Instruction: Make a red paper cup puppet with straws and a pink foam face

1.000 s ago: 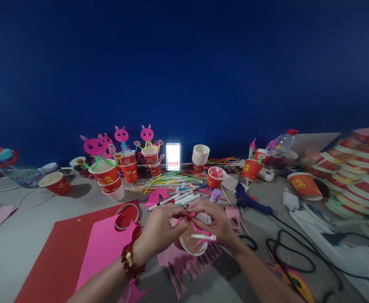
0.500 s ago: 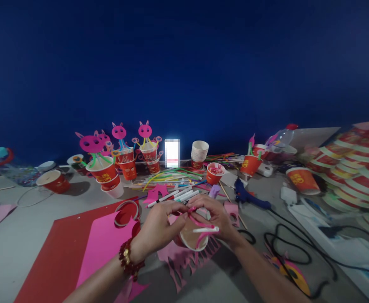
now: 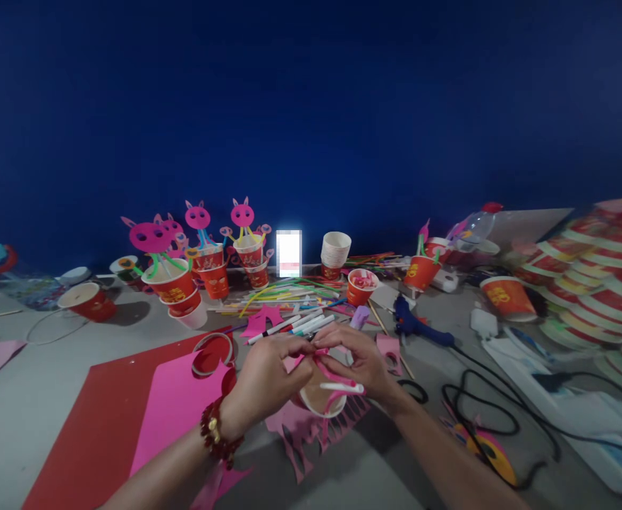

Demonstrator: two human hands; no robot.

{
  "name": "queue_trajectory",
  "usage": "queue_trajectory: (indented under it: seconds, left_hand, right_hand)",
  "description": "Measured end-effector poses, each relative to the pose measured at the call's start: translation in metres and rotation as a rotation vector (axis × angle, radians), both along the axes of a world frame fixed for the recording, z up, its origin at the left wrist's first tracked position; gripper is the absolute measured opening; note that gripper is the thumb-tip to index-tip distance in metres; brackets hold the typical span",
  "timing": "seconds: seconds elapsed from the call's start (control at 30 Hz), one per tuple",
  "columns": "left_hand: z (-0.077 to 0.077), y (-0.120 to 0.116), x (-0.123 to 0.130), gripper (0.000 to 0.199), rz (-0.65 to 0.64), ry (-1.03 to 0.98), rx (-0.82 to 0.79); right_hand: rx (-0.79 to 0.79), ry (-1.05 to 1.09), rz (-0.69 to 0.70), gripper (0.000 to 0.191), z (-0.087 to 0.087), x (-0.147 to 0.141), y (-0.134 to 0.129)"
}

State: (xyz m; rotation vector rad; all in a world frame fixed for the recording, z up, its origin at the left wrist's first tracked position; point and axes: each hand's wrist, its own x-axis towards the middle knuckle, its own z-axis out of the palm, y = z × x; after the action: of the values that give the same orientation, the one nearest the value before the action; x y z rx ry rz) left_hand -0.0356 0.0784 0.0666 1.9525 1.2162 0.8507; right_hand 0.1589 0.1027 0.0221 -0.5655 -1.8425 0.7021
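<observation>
Since a second ago my view has tipped slightly, so the things at the back sit higher in it, while both hands keep nearly the same place. I have the left hand (image 3: 268, 372) coming in from the lower left and the right hand (image 3: 361, 361) from the lower right, wrists bent inward, fingers curled down and meeting over the far rim of the paper cup (image 3: 314, 391). The right hand's thumb and fingers are drawn together on a pink strip (image 3: 321, 352). The left hand's thumb and forefinger are close together at its end; I can't tell whether they pinch it. A thin white stick (image 3: 337, 387) lies across the cup's mouth.

For room, I see bare grey table (image 3: 6, 446) at the far left. Markers (image 3: 305, 324) lie just beyond the fingertips. To the right, the glue gun (image 3: 422, 329) and its looped black cord (image 3: 443, 389) limit the space, with a white power strip (image 3: 513, 372) farther out.

The cup has a round white lip and a tan inside; under it lies a pink scrap (image 3: 282, 421) cut into ragged fingers. A smooth pink sheet (image 3: 170, 397) overlaps a flat red sheet (image 3: 88, 425) beside the left forearm, whose wrist wears dark round beads (image 3: 211, 425).
</observation>
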Motion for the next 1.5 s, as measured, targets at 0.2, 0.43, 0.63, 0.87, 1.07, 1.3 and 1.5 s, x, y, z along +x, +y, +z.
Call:
queue_trajectory:
  seconds: [0.2,0.43,0.63,0.87,1.07,1.3,1.5]
  left_hand:
    - [0.0,-0.001,0.001,0.024,0.004,0.002,0.01]
    - [0.0,0.0,0.001,0.024,0.004,0.0,-0.015]
    - [0.002,0.001,0.001,0.021,-0.023,-0.016,-0.036]
    - [0.005,0.001,-0.003,0.02,-0.115,-0.003,-0.008]
    - [0.017,0.004,-0.016,0.06,-0.33,0.093,0.0]
    - [0.004,0.007,-0.018,0.087,-0.458,0.103,0.093]
    - [-0.003,0.007,-0.011,0.068,-0.385,0.039,0.08]
  right_hand:
    - [-0.009,-0.011,0.01,0.013,-0.003,0.001,0.001]
    - [-0.014,-0.005,0.008,0.014,-0.004,0.0,0.0]
    - [-0.03,0.002,-0.017,0.007,-0.006,0.0,0.001]
    - [-0.064,0.051,-0.015,0.007,-0.008,0.002,0.005]
    - [-0.029,0.036,-0.056,0.005,0.0,0.005,0.005]
    - [0.008,0.006,-0.115,0.004,0.009,0.009,0.003]
    - [-0.012,0.038,-0.114,0.007,0.007,0.008,0.005]
